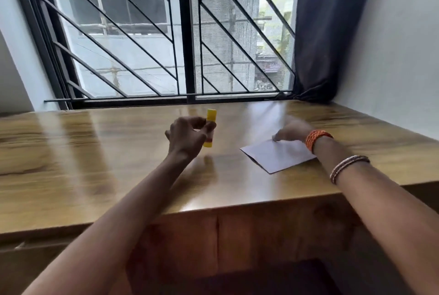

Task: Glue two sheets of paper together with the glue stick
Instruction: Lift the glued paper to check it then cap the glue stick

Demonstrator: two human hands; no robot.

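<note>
Left hand (187,135) is up off the desk (118,152) with the glue stick (210,128) held upright, fingers and thumb curled round its lower middle, so that grip is closed on the tube, cap end up (whether the cap is on tight I cannot tell). Judging by the look, it is a light, stiff plastic cylinder, smooth and a bit slick, best held around the barrel just as it is now. Right of the glue stick lies the paper (278,155), flat on the desk and turned at an angle; only one white sheet reads clearly, and a second under it I cannot make out. Paper like this should be feather-light, floppy, quick to slide on that glossy wood, so it wants pinning flat or lifting by a corner. Right hand (288,132) is blurred at the paper's far edge, fingertips down on or at it; how far that grip is closed I cannot tell. Beyond the glue stick stands the barred window (185,33), a dark curtain (327,33) to its right, neither in the way.
</note>
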